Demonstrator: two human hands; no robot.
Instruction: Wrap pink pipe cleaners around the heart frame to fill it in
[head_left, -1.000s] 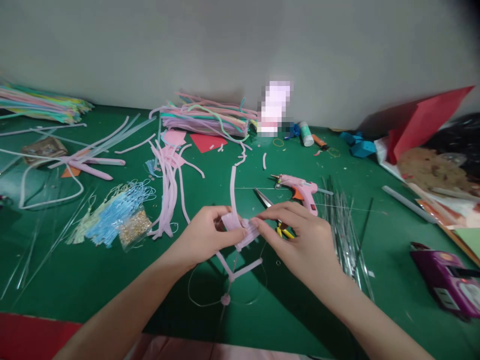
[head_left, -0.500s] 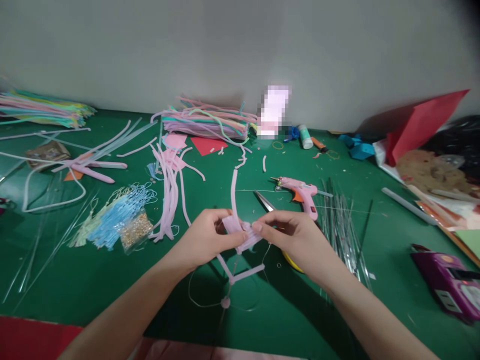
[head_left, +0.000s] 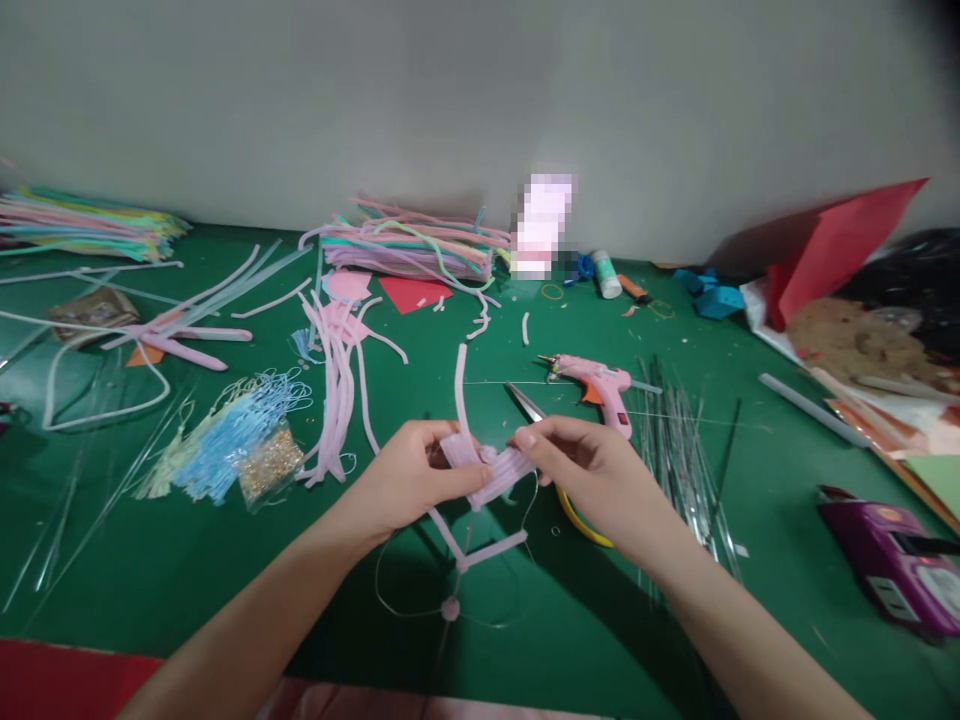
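Between my two hands is a curved band of pale pink pipe cleaners [head_left: 501,478] laid side by side, with one loose strip [head_left: 461,390] standing up from it. My left hand [head_left: 420,470] grips the band's left part, thumb in front. At its right end, my right hand [head_left: 574,455] pinches the band between thumb and fingers. Below hangs a V-shaped pipe cleaner piece [head_left: 463,562] with thin wire loops and a small pink ball [head_left: 450,609]. Scissors with yellow handles [head_left: 581,522] lie partly hidden beneath my right hand.
A pink glue gun [head_left: 600,385] lies beyond my right hand, beside thin metal wires [head_left: 686,470]. To the left are pink pipe cleaners [head_left: 337,400], blue tassels [head_left: 232,430] and a bag of gold beads [head_left: 268,465]. A purple device [head_left: 892,565] sits far right.
My right hand's thumb and fingers have shifted slightly up and outward along the band, so more of its right part shows. My left hand keeps its hold.
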